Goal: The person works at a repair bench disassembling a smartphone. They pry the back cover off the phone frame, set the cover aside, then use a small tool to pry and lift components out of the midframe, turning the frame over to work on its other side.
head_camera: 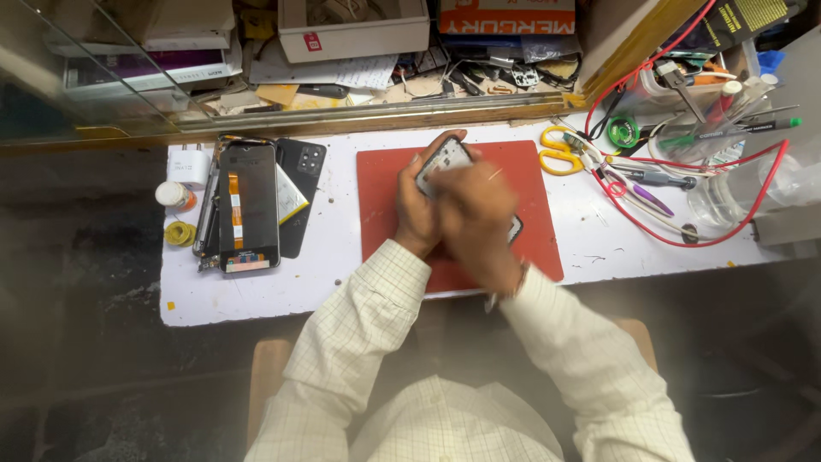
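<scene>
The right hand (pixel 476 210) is motion-blurred and covers most of the phone (pixel 445 162), so its grip cannot be told. Whatever thin tool it holds is too small to identify. The box (pixel 352 30) is cut off by the top edge.

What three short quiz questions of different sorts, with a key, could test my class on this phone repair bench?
1. True or false: the opened black phone is held over the red rectangular mat.
2. Which hand grips the phone from the side: left or right?
3. Multiple choice: the yellow-handled scissors lie A) on the mat, B) right of the mat on the white worktop, C) in the cardboard box.

Key: 1 true. 2 left; the right hand is blurred over the phone. 3 B.
</scene>
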